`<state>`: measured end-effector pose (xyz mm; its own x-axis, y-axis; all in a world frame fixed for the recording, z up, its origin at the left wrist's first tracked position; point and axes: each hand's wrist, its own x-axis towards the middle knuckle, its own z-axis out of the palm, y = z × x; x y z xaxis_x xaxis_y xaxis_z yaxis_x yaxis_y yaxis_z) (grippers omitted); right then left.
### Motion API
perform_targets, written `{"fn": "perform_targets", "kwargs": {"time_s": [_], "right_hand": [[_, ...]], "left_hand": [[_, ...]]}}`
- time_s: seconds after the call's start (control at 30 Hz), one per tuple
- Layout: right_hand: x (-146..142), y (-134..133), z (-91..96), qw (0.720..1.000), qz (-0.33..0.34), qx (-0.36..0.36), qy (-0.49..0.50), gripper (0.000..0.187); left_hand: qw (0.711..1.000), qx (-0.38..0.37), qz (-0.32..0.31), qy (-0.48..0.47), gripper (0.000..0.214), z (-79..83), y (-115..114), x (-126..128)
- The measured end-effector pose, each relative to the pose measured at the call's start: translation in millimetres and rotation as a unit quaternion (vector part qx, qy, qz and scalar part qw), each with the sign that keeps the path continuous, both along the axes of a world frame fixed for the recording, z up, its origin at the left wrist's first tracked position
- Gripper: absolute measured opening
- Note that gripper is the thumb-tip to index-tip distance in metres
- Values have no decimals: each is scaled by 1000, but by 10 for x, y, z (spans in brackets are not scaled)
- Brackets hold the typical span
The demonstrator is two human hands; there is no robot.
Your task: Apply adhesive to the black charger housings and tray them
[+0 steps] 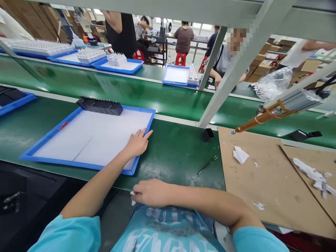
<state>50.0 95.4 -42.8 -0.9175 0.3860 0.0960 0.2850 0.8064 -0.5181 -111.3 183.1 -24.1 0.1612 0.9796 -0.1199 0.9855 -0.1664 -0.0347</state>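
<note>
My left hand point(138, 142) lies flat with fingers spread on the white liner of a blue tray point(42, 142), near the tray's right edge. A row of black parts point(99, 105) stands along the tray's far rim. My right hand point(149, 192) is curled close to my body at the bench's front edge, fingers closed around a small white piece that I cannot identify. Dark tweezers point(208, 164) lie on the green mat to the right of both hands.
A brown cardboard sheet point(265, 182) with white scraps point(240, 155) covers the right side. A hanging orange-tipped tool point(258, 120) points down over it. A small black cube point(208, 134) sits by a slanted grey frame post point(223, 84). Other workers sit beyond the green conveyor point(131, 91).
</note>
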Motion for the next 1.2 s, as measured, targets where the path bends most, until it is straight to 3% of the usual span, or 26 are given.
{"fn": "perform_targets", "kwargs": {"time_s": [0.07,0.17,0.3,0.4,0.5,0.67,0.7,0.83,0.97,1.07,1.2], "right_hand": [[121,-58,73,999,-2,-19,40,13],[625,294,197,986,-132,-32,93,28],[1440,846,270,945,-306,-11,119,45],[1766,920,207,926,-365,20,94,46],[1715,647,78,941,-333,35,44,42],[1413,53,-12,977,-206,42,-18,44],[1413,29,-4,974,-202,76,-65,46],[1559,187,18,944,-295,104,-106,50],[1625,281,8,946,-279,107,-127,49],[1586,258,27,929,-321,120,-137,51],[1467,184,38,955,-242,112,-131,50]], "left_hand": [[1000,-2,2,4,56,7,-5,0],[1000,0,11,-7,55,37,-17,31],[999,35,12,-29,56,85,-35,129],[997,46,-36,-43,56,113,-14,208],[994,24,-98,-52,58,140,63,276],[987,7,-154,-51,57,228,219,408],[987,3,-156,-49,57,247,237,438],[987,-21,-151,-55,58,276,269,526],[985,-33,-164,-46,57,228,278,558],[983,-48,-175,-16,57,188,281,587],[974,-35,-223,4,56,150,289,664]]}}
